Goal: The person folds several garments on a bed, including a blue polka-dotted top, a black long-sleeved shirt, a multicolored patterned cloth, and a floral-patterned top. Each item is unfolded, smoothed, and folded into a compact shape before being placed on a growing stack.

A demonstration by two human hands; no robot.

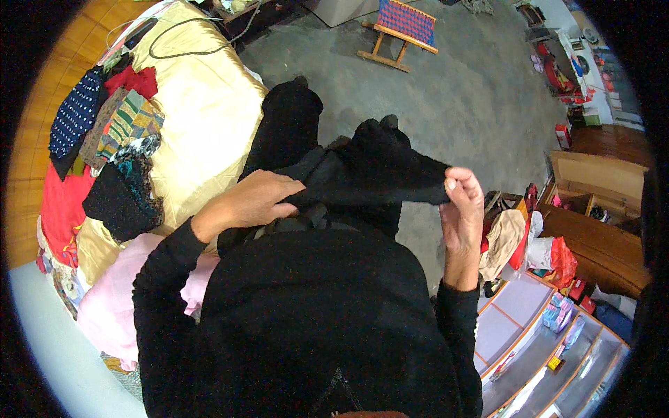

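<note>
A dark cloth garment (376,180) is stretched sideways across my lap. The fingers and thumb of my left hand (253,198) close on its left part, close to my waist. At the other end, my right hand (462,209) pinches the cloth's edge between thumb and fingertips, out past my right knee. More black cloth bunches over that knee. Because the garment, my trousers and my black top (324,313) are nearly the same colour, its exact kind and outline cannot be told.
On my left is a bed with a shiny yellow cover (204,115), heaped with clothes, including a dotted navy cloth (78,115) and a pink cloth (120,298). A woven stool (405,26) stands ahead on the concrete floor (470,104). Shelves (543,355) and a wooden chest (590,245) flank my right.
</note>
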